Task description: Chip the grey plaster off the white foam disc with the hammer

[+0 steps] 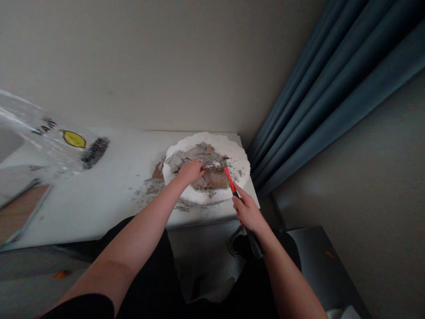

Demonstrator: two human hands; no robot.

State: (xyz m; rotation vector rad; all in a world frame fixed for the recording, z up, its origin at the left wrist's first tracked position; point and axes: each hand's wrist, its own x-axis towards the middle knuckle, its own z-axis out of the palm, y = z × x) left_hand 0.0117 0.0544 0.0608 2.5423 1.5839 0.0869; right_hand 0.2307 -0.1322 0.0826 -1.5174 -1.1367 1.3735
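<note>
Left hand [191,171] curled down onto the slab [212,177], fingers together and pressed on its top; fingertips tucked under, so hard to say whether pinching a piece or only pressing. Right hand [247,212] clamped round the tool [229,179], forefinger stretched along the shaft, red front end laid against the slab's right edge. Tool tip lost among the rubble, shape not readable; dark rear end poking out behind the wrist, partly covered by the forearm.

Slab brownish, cracked, sitting on the white pad [239,155] near the table's [109,195] far right corner. Grey shards [192,153] heaped over the slab's far side, hiding its top edge. More crumbs [151,188] strewn left of the pad on the table, blurred into smears. Small brown bit [158,170] just at the pad's left rim, half hidden behind it.

At far left, clear plastic bag [40,133], cut off by the frame edge and blurred; dark lettering only partly legible, yellow oval mark [74,139], and a dark patch [95,150] of unclear nature. Below that, flat board [20,212] with a pale rim, cropped at the left.

Blue curtain [332,88] hanging right of the table, top out of view. Lap in black cloth, details murky.
</note>
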